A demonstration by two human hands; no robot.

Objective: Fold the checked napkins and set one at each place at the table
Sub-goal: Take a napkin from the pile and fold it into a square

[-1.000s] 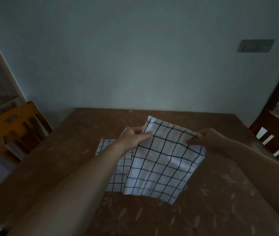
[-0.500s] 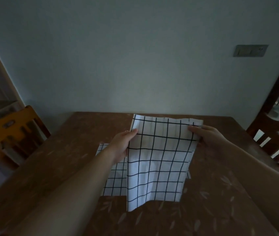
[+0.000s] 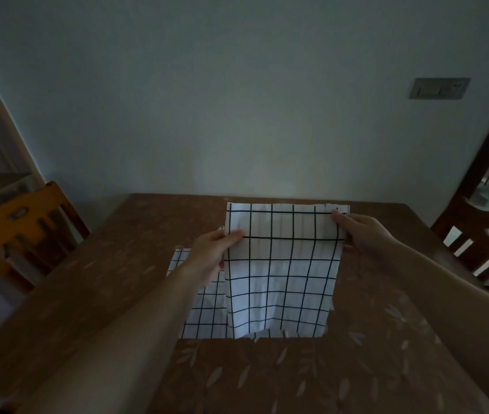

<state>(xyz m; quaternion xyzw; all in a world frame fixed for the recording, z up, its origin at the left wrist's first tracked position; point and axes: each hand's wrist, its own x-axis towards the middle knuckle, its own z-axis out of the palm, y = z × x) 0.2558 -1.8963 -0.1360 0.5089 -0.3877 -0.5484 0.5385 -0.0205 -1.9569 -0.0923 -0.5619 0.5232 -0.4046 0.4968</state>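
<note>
Above a brown table (image 3: 111, 264) printed with pale leaf shapes, a person holds up a white napkin (image 3: 282, 264) checked with thin black lines, its long axis running from the far top edge down toward the camera. The cloth hangs nearly square to the view, its top edge level and its lower edge rumpled. The left hand (image 3: 211, 255) pinches the napkin's left edge a little below the top corner, thumb on the front face. The right hand (image 3: 362, 234) pinches the upper right corner, thumb also on the front. The napkin spans the gap between the two hands.

A second checked napkin (image 3: 204, 312) lies flat on the table beneath and to the left, partly covered by the held cloth and the left forearm. An orange-brown wooden chair (image 3: 25, 231) stands at the table's left side and a darker wooden chair (image 3: 482, 249) at its right. A grey switch plate (image 3: 438, 88) is fixed to the pale wall; no writing can be read anywhere.
</note>
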